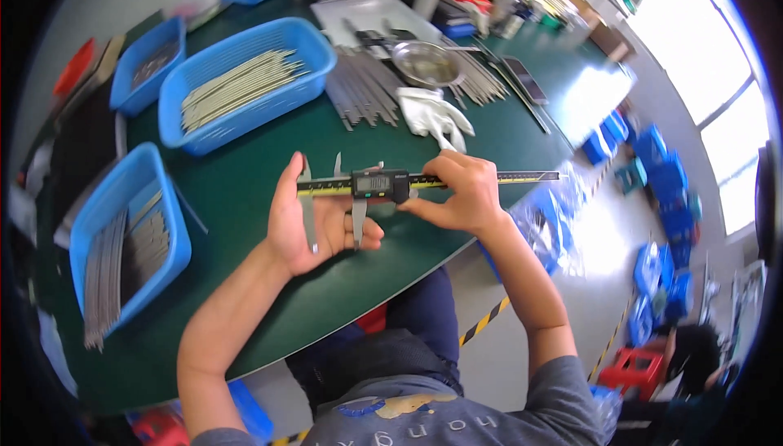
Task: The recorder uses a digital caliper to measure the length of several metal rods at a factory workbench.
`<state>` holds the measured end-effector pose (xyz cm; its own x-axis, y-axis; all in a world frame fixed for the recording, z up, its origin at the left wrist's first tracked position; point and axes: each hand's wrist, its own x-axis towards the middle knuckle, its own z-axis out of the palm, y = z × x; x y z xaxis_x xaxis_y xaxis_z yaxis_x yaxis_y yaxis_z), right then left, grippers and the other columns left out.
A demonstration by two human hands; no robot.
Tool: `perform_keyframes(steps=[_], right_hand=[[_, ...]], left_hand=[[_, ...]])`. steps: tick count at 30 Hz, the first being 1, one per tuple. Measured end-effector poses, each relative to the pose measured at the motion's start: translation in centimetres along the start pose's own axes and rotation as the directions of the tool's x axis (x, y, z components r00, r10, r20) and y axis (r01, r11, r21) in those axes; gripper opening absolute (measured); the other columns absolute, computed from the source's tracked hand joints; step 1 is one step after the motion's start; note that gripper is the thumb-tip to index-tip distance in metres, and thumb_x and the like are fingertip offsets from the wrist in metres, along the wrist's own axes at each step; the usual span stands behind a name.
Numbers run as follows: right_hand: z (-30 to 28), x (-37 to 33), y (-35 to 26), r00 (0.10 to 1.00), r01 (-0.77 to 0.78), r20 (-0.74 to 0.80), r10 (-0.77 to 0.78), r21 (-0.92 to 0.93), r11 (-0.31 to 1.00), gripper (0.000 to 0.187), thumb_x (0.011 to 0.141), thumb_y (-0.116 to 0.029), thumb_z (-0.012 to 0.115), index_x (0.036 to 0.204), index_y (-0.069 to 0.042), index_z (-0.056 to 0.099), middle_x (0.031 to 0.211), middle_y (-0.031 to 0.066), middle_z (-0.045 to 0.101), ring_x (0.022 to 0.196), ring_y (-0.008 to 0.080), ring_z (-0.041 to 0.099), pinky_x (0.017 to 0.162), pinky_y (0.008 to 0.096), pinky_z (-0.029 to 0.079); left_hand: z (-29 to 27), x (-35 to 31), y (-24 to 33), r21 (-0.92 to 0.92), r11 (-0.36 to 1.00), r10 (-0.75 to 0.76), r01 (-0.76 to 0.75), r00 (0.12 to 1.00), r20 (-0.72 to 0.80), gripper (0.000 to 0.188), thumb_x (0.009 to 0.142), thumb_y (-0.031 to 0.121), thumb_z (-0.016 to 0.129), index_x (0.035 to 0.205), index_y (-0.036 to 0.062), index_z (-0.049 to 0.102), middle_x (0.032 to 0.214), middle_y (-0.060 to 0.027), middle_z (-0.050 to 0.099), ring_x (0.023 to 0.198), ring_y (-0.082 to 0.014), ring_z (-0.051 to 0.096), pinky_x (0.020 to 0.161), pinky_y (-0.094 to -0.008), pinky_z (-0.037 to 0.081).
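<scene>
A digital caliper [378, 185] with a dark display unit is held level above the table's near edge, its jaws apart and pointing toward me. My left hand [314, 221] supports its left end: the thumb is raised by the fixed jaw, and the curled fingers lie behind the jaws. My right hand [465, 189] pinches the caliper beside the display, thumb below and fingers above. Only my palm and fingers show between the jaws. The beam's bare end sticks out to the right past my right hand.
Blue baskets [175, 132] of thin metal rods stand on the green table [245, 340] at left. Beyond my hands are loose grey rods [359, 87], a white glove [428, 111], a metal bowl [426, 64] and a phone [524, 80]. A red stool [640, 374] stands at right.
</scene>
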<state>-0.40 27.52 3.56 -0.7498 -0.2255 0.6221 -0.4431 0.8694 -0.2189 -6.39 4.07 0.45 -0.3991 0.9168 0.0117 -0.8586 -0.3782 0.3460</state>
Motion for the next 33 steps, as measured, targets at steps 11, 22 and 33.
perform_keyframes(steps=[11,22,33], right_hand=[[4.6,2.3,1.0,0.974,0.156,-0.151,-0.169,-0.092,0.983,0.041,0.053,-0.038,0.084,0.066,-0.009,0.057,0.055,0.0003,0.047,0.045,0.0174,0.050,0.041,0.0289,0.036],[4.1,1.8,1.1,0.981,0.092,-0.161,-0.111,-0.122,0.988,0.047,0.052,-0.041,0.086,0.060,-0.008,0.054,0.050,0.0022,0.044,0.041,0.0173,0.043,0.041,0.0269,0.035],[4.3,1.6,0.9,0.989,0.060,-0.132,-0.071,-0.084,0.995,0.045,0.052,-0.041,0.086,0.064,-0.008,0.058,0.056,0.0019,0.051,0.045,0.0177,0.051,0.044,0.0272,0.040]], left_hand=[[-2.4,-0.1,1.6,0.264,0.963,0.149,-0.054,0.923,-0.354,0.093,0.083,0.076,0.016,0.122,-0.0007,0.051,0.086,-0.0169,0.062,0.067,-0.0307,0.062,0.069,-0.0433,0.051],[-1.0,0.5,0.3,0.274,0.942,0.316,-0.195,0.791,-0.524,0.060,0.091,0.063,0.024,0.098,0.0127,0.056,0.059,-0.0105,0.054,0.037,-0.0180,0.042,0.045,-0.0328,0.039],[-0.6,0.6,0.4,0.346,0.914,0.376,-0.210,0.756,-0.536,0.051,0.094,0.060,0.022,0.090,0.0168,0.049,0.052,-0.0047,0.046,0.035,-0.0128,0.036,0.042,-0.0282,0.032]])
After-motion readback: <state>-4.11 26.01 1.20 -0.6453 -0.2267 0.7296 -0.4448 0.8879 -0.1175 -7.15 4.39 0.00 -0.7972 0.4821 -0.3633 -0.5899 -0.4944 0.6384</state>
